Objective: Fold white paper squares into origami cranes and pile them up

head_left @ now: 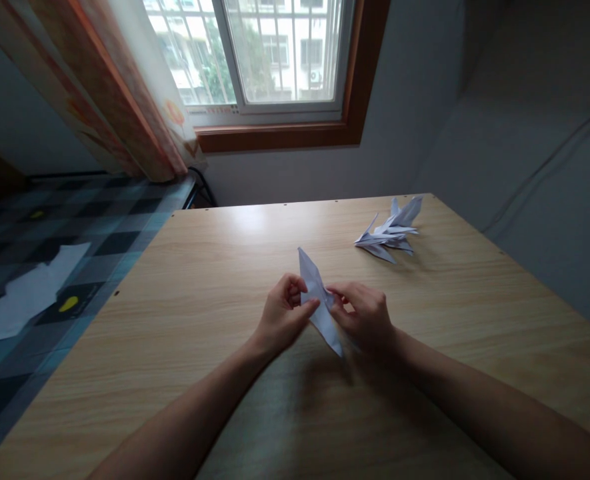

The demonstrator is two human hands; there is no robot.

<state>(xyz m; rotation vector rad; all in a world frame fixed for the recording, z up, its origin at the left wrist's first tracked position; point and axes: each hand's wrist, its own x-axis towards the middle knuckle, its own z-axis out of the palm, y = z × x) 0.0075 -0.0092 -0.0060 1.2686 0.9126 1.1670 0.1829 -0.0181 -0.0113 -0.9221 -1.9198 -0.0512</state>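
Observation:
A folded piece of white paper [313, 285], long and pointed at both ends, is held just above the wooden table [199, 293]. My left hand [281, 315] pinches its left side with thumb and curled fingers. On the other side my right hand [365, 317] grips the same paper, fingers closed around its middle. The paper's upper tip points away from me and its lower tip hangs toward the table between my wrists.
A small heap of folded white paper figures [391, 233] lies at the table's far right. To the left is a bed with a checked cover [75, 227] and loose white sheets [25, 293]. A curtain [125, 93] and a window [275, 60] stand beyond.

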